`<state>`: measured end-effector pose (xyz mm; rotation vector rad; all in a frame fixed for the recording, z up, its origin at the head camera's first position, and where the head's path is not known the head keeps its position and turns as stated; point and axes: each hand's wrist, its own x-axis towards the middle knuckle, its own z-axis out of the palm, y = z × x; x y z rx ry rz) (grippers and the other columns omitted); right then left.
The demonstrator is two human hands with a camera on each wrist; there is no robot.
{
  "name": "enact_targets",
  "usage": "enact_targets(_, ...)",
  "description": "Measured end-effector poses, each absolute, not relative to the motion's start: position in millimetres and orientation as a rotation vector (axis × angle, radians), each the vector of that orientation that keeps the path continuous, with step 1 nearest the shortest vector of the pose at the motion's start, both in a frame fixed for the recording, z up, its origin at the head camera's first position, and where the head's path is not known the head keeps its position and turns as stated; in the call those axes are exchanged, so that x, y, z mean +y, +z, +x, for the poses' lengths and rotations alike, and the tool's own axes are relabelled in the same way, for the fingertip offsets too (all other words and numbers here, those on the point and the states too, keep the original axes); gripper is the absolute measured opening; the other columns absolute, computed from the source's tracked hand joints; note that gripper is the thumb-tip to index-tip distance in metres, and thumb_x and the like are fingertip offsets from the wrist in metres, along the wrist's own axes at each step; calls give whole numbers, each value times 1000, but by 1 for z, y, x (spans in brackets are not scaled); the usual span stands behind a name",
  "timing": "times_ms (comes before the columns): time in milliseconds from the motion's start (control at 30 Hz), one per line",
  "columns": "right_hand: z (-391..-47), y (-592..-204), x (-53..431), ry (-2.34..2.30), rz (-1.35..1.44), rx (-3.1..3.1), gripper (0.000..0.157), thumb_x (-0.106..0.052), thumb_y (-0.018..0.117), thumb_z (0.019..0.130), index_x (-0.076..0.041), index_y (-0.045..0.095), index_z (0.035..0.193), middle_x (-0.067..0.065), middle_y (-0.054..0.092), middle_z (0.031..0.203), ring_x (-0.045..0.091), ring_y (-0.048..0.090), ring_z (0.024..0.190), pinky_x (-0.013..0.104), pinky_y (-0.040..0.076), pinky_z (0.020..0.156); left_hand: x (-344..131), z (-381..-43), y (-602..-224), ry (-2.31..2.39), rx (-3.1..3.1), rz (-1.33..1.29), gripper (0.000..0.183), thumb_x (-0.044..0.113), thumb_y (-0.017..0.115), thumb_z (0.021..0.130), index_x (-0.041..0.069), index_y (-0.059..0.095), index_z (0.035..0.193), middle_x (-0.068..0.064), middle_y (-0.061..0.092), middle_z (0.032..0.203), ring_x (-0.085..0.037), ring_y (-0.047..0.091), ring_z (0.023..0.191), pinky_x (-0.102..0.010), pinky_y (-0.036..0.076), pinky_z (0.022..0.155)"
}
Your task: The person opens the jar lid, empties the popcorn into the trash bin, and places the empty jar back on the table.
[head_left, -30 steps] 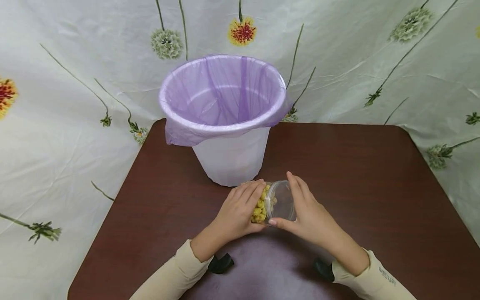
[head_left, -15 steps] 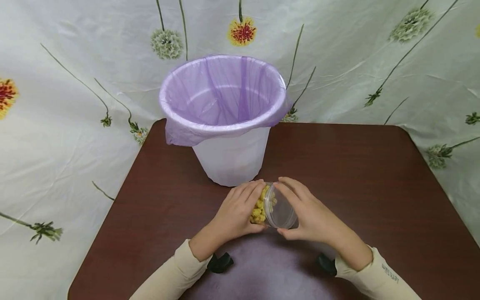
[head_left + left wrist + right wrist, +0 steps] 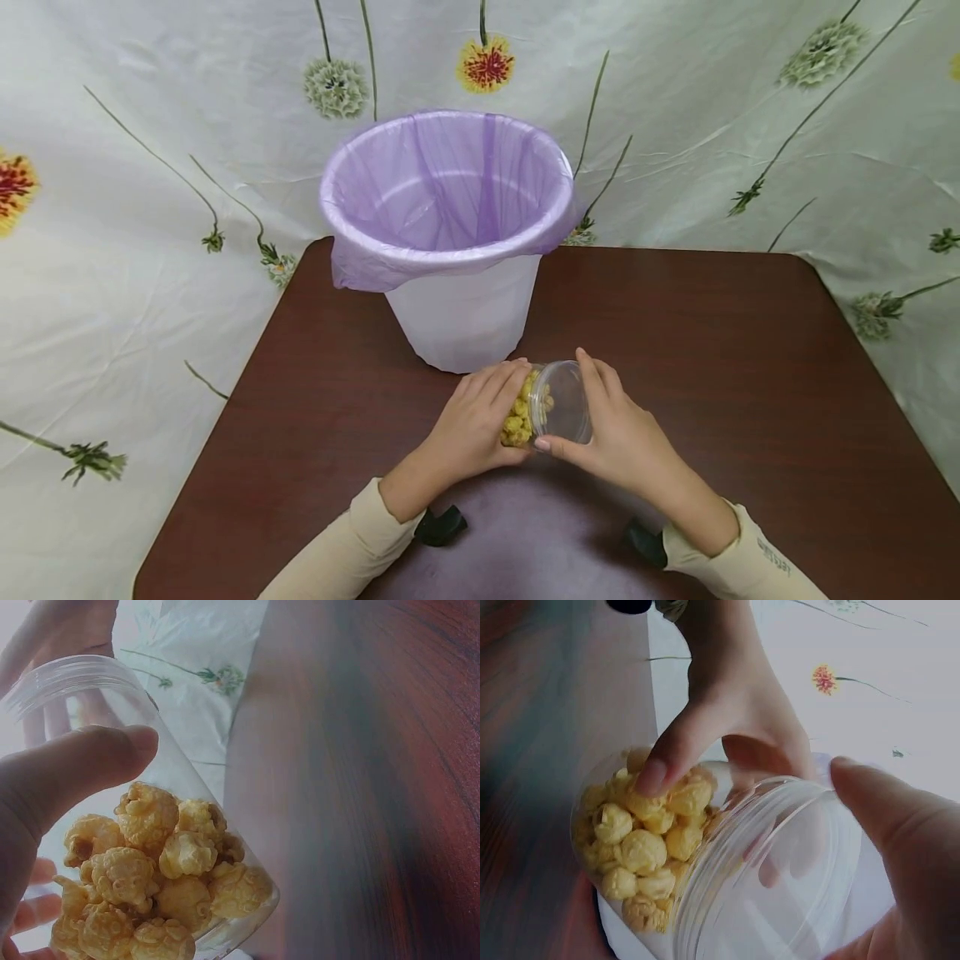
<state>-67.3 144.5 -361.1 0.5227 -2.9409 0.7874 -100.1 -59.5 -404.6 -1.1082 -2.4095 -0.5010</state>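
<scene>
A clear plastic jar (image 3: 519,419), partly filled with yellow popcorn (image 3: 120,874), lies tilted on its side over the table, its top turned to the right. My left hand (image 3: 476,417) grips the jar's body, with the thumb across its wall (image 3: 174,761) in the left wrist view. Around the rim of the transparent lid (image 3: 566,404), my right hand (image 3: 626,433) holds with thumb and fingers spread to opposite sides. The ridged lid edge (image 3: 727,862) sits at the jar's mouth in the right wrist view. The popcorn is gathered toward the jar's base.
Just beyond the hands stands a white bin (image 3: 468,312) lined with a purple bag (image 3: 360,267) folded over its rim. The dark brown table (image 3: 697,333) reaches back to a white flowered cloth (image 3: 690,100). Dark pieces (image 3: 441,527) show beneath both wrists.
My right hand's fingers and thumb shifted round the lid half a second ago, then turned back to nearly their first place. The left hand and jar stay almost still.
</scene>
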Motion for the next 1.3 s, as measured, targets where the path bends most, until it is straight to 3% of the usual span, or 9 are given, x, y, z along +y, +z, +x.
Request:
enact_targets(100,-68,-361,144,794,557,-2919,102,-65,62,67,-9,20,142,15,32,132,31,56,92,45,50,66,-60,-100,-405,-487,-2398,-1111,100,46,80,50,0,39,130,-12,45,128,-26,42,115,-39,39,87)
enact_targets(233,-71,-363,147,782,723,-2833,100,-52,72,62,-12,24,140,12,31,132,30,49,102,43,50,66,-61,-100,-405,-494,-2401,-1121,103,46,81,49,0,38,130,-12,44,128,-26,41,115,-40,38,88)
enact_targets(567,-84,-364,163,691,1241,-2560,98,-30,81,53,-8,31,135,12,26,139,33,26,125,48,31,96,-61,-100,-404,-510,-2363,-1149,103,50,80,51,0,37,130,-11,44,129,-26,40,117,-38,37,92)
enact_targets(667,-82,-361,163,692,1211,-2614,110,-39,83,53,-7,23,140,12,21,143,33,21,129,48,25,100,-60,-99,-402,-515,-2373,-1138,103,50,80,51,-1,38,130,-11,44,129,-25,40,117,-38,38,90)
enact_targets(833,-71,-358,157,838,793,-2853,120,-64,69,60,-14,0,145,13,13,146,32,29,126,49,38,90,-60,-98,-400,-524,-2389,-1128,103,48,81,50,-1,38,129,-12,44,128,-26,41,117,-39,38,89)
enact_targets(967,-65,-357,149,864,578,-2934,112,-70,59,65,-13,5,145,16,23,141,34,44,114,49,45,80,-60,-98,-401,-516,-2376,-1133,102,48,80,51,-2,38,130,-14,45,127,-26,41,116,-39,37,90)
enact_targets(1100,-66,-359,146,819,622,-2915,106,-63,64,66,-12,14,144,14,31,135,32,48,108,47,47,76,-60,-99,-402,-510,-2366,-1134,101,47,80,51,-1,38,130,-13,46,127,-26,41,116,-38,38,90)
enact_targets(1200,-70,-361,149,773,770,-2844,103,-54,71,63,-14,18,143,12,29,136,32,43,112,46,48,74,-60,-99,-403,-516,-2363,-1138,102,47,80,50,-1,38,130,-13,46,127,-26,41,116,-38,38,91)
enact_targets(1300,-75,-363,155,722,978,-2734,104,-44,77,59,-12,22,141,12,25,139,33,35,119,47,46,80,-61,-100,-404,-526,-2358,-1149,102,47,81,50,-1,38,129,-13,45,128,-26,41,117,-38,37,92)
